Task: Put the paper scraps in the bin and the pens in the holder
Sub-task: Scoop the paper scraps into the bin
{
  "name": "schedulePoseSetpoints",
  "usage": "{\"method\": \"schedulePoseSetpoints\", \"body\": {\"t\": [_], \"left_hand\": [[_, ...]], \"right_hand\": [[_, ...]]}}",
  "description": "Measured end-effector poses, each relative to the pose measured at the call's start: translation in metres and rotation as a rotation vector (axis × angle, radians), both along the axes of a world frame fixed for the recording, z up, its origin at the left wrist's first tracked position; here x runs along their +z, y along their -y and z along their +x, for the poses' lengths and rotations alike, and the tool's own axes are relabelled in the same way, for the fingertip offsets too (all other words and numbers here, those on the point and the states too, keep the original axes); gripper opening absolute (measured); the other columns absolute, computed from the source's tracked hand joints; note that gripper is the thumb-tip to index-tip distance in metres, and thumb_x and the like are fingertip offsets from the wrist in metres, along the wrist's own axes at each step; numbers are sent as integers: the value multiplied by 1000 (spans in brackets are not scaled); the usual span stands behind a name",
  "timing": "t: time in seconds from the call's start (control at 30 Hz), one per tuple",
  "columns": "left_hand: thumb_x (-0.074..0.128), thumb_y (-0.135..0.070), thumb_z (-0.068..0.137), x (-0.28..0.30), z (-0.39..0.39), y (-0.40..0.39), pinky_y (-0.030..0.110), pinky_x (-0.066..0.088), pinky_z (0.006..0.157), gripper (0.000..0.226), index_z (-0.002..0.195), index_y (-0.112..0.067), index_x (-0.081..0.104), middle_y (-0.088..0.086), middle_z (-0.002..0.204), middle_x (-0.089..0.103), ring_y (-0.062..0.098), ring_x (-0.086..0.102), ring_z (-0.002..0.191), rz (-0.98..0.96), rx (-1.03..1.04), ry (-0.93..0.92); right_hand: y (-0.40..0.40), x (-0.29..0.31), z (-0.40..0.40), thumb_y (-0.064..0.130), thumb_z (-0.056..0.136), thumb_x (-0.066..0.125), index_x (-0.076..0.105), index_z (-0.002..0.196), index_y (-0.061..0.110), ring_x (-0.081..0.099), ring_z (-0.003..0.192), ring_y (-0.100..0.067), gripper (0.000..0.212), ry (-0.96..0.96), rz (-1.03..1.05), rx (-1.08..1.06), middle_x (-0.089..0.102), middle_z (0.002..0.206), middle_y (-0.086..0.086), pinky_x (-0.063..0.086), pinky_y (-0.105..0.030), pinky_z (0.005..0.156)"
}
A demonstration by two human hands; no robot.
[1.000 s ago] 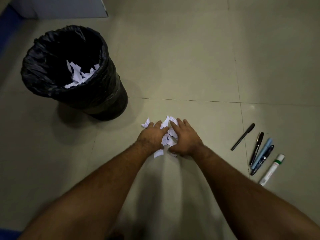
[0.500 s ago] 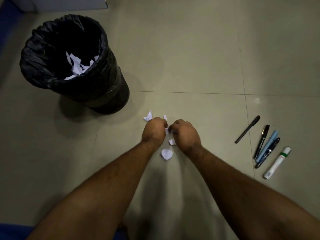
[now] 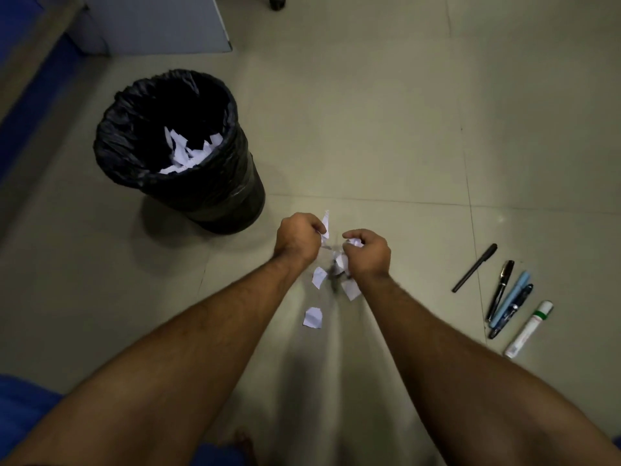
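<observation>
My left hand is a fist closed on white paper scraps, with one piece sticking out above the knuckles. My right hand is also closed on crumpled scraps. Both hands are raised above the tiled floor. A few loose paper scraps lie or hang between and below my wrists. The bin, lined with a black bag, stands to the upper left and holds white scraps. Several pens and a white marker lie in a row on the floor to the right. No pen holder is in view.
A grey cabinet corner stands behind the bin. A blue strip runs along the left edge, and blue cloth shows at the bottom left. Tile joints cross the floor.
Both hands have closed on the scraps and lifted off the floor, moving slightly apart. A few pieces have dropped out. The view has pulled back and shifted.
</observation>
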State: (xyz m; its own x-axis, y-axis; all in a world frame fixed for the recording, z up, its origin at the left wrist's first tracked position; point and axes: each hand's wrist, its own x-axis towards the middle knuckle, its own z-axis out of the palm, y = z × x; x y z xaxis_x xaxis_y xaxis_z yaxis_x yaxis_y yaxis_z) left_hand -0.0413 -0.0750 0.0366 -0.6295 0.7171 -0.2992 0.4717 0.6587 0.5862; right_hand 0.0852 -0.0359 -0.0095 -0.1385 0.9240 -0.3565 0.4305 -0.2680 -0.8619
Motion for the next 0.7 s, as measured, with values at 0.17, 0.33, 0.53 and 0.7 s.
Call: {"method": "schedulePoseSetpoints", "body": {"t": [0.17, 0.33, 0.53, 0.7], "left_hand": [[60, 0, 76, 72, -27, -15, 31, 57, 77, 26, 82, -18, 78, 8, 88, 76, 26, 70, 83, 122, -8, -60], [57, 4, 73, 155, -78, -26, 25, 52, 71, 30, 84, -14, 78, 8, 85, 76, 26, 69, 81, 283, 55, -171], [54, -1, 83, 196, -161, -3, 24, 49, 70, 26, 85, -16, 76, 9, 92, 74, 25, 67, 82, 322, 227, -292], [54, -3, 88, 171, -208, 9, 24, 43, 66, 27, 91, -19, 76, 7, 102, 73, 27, 65, 83, 188, 366, -216]], "right_hand": [[-20, 69, -46, 2, 80, 63, 72, 86, 21, 67, 82, -12, 22, -241, 5, -152, 71, 85, 8, 54, -25, 82], [-33, 147, -111, 1, 79, 64, 70, 80, 25, 67, 77, -11, 24, -417, 134, -135, 70, 79, 11, 56, -26, 79], [-29, 198, -187, 2, 78, 67, 73, 83, 15, 63, 77, -8, 15, -346, 400, 157, 70, 80, 6, 45, -7, 71], [-26, 189, -234, 8, 81, 64, 74, 88, 20, 67, 94, -14, 16, -154, 511, 400, 74, 94, 4, 52, -27, 86]]}}
